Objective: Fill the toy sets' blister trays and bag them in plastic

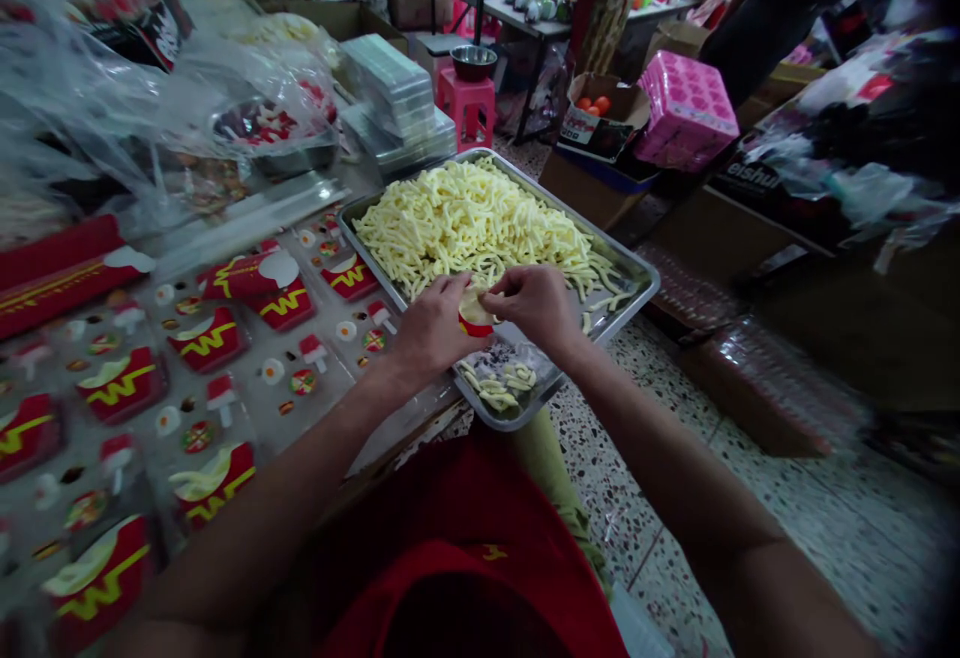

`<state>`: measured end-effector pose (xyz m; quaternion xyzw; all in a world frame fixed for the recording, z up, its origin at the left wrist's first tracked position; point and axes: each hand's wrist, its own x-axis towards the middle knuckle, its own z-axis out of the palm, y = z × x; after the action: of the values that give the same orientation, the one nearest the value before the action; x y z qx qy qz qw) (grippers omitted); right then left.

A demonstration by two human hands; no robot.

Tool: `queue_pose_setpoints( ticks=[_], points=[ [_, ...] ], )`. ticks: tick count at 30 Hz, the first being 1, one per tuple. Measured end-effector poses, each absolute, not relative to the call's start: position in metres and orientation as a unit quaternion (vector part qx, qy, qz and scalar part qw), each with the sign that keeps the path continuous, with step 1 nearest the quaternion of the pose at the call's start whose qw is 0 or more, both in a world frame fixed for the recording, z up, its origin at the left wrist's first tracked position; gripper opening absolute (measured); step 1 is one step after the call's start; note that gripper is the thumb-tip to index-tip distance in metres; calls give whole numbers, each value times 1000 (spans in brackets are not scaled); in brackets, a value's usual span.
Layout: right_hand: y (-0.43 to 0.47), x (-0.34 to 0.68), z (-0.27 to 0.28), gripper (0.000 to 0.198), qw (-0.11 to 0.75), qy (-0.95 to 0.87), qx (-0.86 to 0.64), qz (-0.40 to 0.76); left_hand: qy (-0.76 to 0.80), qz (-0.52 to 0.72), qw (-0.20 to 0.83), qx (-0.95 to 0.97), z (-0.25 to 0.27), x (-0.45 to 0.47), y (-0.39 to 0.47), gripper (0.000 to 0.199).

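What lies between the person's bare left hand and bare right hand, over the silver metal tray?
The head view shows a small red piece with a cream-coloured top, held between the left hand and right hand.

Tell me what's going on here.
A person's left hand holds a small red carton over a metal tray, while the fingers of the right hand are at its pale top. A big heap of pale yellow sticks fills the tray's far part, with a few more at the near end. Other red cartons with yellow zigzags lie to the left.
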<state>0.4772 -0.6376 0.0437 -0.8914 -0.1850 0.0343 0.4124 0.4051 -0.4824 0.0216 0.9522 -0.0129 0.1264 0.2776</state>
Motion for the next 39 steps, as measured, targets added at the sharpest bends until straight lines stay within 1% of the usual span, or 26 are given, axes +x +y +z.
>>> queue_pose_setpoints(
  ticks=[2, 3, 6, 7, 9, 11, 13, 15, 16, 18, 20, 22, 24, 27, 29, 30, 32, 34, 35, 36, 37, 39],
  points=[
    [-619, 467, 45, 9, 366, -225, -903, 8, 40, 169, 278, 945, 19, 399, -488, 79],
    [-614, 461, 45, 14, 349, -266, -899, 16, 65, 184, 275, 942, 18, 394, -490, 74],
    [-610, 447, 44, 27, 330, -445, -826, 105, 111, 208, 278, 931, 10, 372, -490, 68],
    [-611, 444, 44, 28, 329, -493, -795, 130, 123, 216, 284, 926, 7, 364, -488, 68],
    [-610, 437, 41, 24, 335, -532, -764, 144, 153, 241, 297, 911, 0, 346, -483, 68],
    [-603, 427, 36, 19, 360, -521, -762, 133, 191, 276, 310, 889, -5, 327, -475, 72],
    [-587, 414, 29, 20, 397, -502, -754, 147, 227, 295, 325, 869, -6, 303, -465, 83],
    [-564, 401, 22, 20, 419, -491, -737, 199, 247, 280, 332, 866, -3, 275, -451, 97],
    [-552, 397, 19, 19, 416, -489, -730, 234, 254, 262, 326, 872, 0, 259, -443, 102],
    [-527, 394, 16, 18, 375, -495, -724, 301, 265, 224, 290, 892, 4, 227, -426, 107],
    [-505, 396, 17, 17, 301, -525, -713, 354, 270, 197, 238, 912, 6, 199, -412, 109],
    [-488, 398, 21, 20, 219, -579, -692, 371, 257, 176, 209, 927, 1, 183, -405, 113],
    [-477, 396, 25, 26, 146, -643, -673, 336, 228, 154, 212, 938, -7, 178, -404, 113],
    [-473, 382, 25, 25, 47, -712, -670, 205, 206, 133, 225, 943, -21, 182, -409, 104],
    [-476, 372, 20, 22, 14, -739, -662, 122, 204, 122, 227, 944, -25, 185, -411, 96],
    [-478, 369, 18, 22, 12, -749, -655, 99, 200, 113, 224, 947, -26, 185, -411, 93],
    [-477, 371, 16, 23, 40, -757, -642, 114, 184, 90, 209, 956, -23, 183, -409, 94],
    [-468, 385, 20, 23, 100, -723, -664, 161, 182, 80, 185, 962, -15, 181, -401, 105],
    [-458, 395, 24, 23, 138, -687, -694, 166, 185, 81, 172, 964, -9, 182, -395, 108],
    [-445, 406, 28, 23, 173, -642, -731, 152, 186, 83, 160, 966, -2, 186, -385, 107],
    [-430, 417, 31, 24, 200, -595, -769, 123, 184, 85, 148, 968, 6, 192, -372, 100],
    [-393, 438, 35, 28, 219, -515, -826, 61, 177, 94, 123, 972, 22, 215, -335, 77]
  ],
)
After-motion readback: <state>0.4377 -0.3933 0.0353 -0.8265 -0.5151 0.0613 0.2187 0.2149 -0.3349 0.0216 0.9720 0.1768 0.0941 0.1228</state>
